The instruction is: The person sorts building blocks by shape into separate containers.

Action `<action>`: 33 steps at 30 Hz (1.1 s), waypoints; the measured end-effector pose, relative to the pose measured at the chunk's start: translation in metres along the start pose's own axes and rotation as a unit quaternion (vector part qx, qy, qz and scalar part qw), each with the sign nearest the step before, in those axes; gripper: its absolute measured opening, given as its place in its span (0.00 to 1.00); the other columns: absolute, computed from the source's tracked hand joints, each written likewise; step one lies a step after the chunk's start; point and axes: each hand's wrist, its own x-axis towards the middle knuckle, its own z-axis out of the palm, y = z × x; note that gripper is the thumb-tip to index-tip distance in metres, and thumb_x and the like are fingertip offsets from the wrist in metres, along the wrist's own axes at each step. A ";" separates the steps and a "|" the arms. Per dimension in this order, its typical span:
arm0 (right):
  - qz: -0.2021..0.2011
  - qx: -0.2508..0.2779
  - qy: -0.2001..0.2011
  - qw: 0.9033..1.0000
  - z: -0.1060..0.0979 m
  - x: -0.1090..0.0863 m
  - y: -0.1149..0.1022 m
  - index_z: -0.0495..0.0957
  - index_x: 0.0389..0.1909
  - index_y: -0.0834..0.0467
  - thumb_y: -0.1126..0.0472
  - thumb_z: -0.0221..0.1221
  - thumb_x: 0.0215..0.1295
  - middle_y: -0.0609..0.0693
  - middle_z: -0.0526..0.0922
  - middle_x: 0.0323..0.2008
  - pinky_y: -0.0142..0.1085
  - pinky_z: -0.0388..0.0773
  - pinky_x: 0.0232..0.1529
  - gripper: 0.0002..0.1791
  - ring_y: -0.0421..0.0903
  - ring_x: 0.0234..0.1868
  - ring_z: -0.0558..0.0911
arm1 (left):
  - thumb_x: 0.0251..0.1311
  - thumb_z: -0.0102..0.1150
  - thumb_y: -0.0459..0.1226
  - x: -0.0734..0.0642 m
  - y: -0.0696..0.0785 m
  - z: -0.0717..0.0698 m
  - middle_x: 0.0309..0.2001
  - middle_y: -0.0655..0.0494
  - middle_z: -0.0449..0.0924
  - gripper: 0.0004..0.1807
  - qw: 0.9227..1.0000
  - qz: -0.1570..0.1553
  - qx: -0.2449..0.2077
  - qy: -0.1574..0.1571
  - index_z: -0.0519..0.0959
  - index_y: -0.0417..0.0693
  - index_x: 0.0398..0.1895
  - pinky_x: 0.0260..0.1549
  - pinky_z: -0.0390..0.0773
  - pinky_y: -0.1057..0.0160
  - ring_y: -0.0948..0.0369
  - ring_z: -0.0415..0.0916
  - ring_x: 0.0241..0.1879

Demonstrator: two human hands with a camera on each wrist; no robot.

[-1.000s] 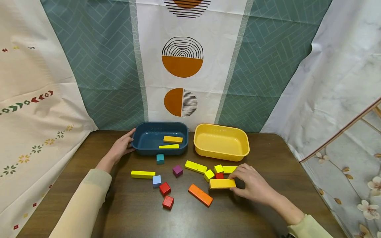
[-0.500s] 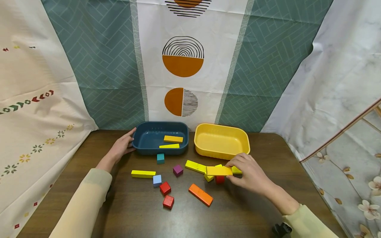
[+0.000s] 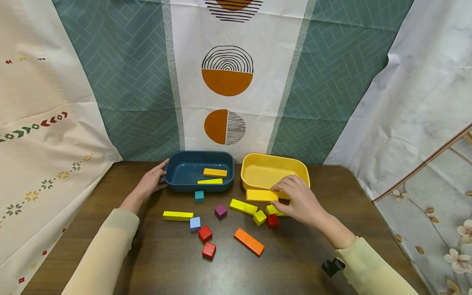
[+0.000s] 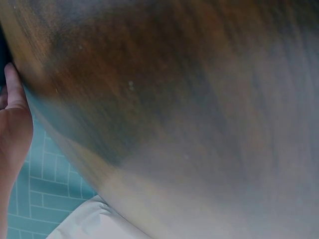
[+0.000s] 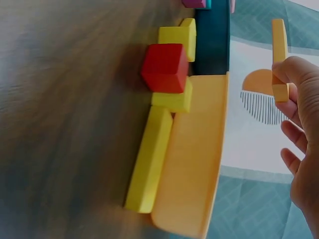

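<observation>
My right hand (image 3: 300,200) pinches a flat yellow-orange block (image 3: 259,195) by its right end between thumb and fingers. In the head view the block overlaps the front wall of the yellow bin (image 3: 304,176); the right wrist view shows the same block (image 5: 279,47) raised above the table. My left hand (image 3: 150,183) touches the left end of the dark blue bin (image 3: 177,187) with its fingers mostly straight. Inside that bin lie a yellow-orange block (image 3: 215,172) and a thin yellow block (image 3: 210,181). In the left wrist view only part of the left hand (image 4: 15,124) shows.
Before the bins lie yellow cubes (image 3: 259,218), a red cube (image 3: 273,221) and yellow bars (image 3: 243,207). An orange block (image 3: 249,241), purple cube (image 3: 221,211), light blue cube (image 3: 195,224), teal cube (image 3: 199,196), yellow bar (image 3: 178,216) and more red cubes (image 3: 205,234) are scattered leftward.
My right hand has carried the yellow-orange block up off the table, away from me and slightly left, from near the red cube to the yellow bin's front. The left hand stays at the blue bin.
</observation>
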 end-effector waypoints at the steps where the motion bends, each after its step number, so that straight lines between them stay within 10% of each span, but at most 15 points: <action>1: -0.002 0.001 0.001 1.000 0.000 0.004 -0.001 0.84 0.44 0.51 0.54 0.78 0.51 0.43 0.82 0.41 0.46 0.71 0.54 0.19 0.46 0.50 0.73 | 0.79 0.30 0.38 0.000 0.000 0.000 0.82 0.44 0.37 0.32 1.000 0.000 0.000 0.000 0.44 0.63 0.84 0.66 0.64 0.39 0.38 0.62 0.70; 14: -0.019 0.004 0.027 0.999 0.002 0.049 -0.003 0.85 0.43 0.54 0.53 0.75 0.56 0.46 0.84 0.39 0.47 0.72 0.53 0.16 0.49 0.48 0.75 | 0.79 0.29 0.38 0.000 0.001 0.002 0.82 0.43 0.37 0.32 1.000 -0.002 0.005 0.002 0.44 0.62 0.84 0.67 0.64 0.38 0.37 0.61 0.70; 26: -0.011 -0.019 0.016 1.000 0.007 0.081 -0.008 0.85 0.44 0.53 0.51 0.73 0.58 0.45 0.84 0.40 0.45 0.72 0.52 0.16 0.49 0.49 0.73 | 0.77 0.30 0.34 -0.019 0.031 0.010 0.81 0.36 0.37 0.34 1.000 -0.008 -0.016 -0.010 0.43 0.52 0.84 0.66 0.61 0.36 0.34 0.60 0.70; 33: -0.009 -0.038 -0.003 0.999 0.012 0.101 -0.014 0.85 0.44 0.53 0.50 0.72 0.59 0.45 0.84 0.41 0.46 0.71 0.53 0.16 0.49 0.49 0.73 | 0.77 0.31 0.34 -0.011 0.018 0.006 0.81 0.40 0.37 0.34 1.000 -0.009 -0.023 -0.003 0.44 0.55 0.84 0.67 0.60 0.36 0.35 0.59 0.71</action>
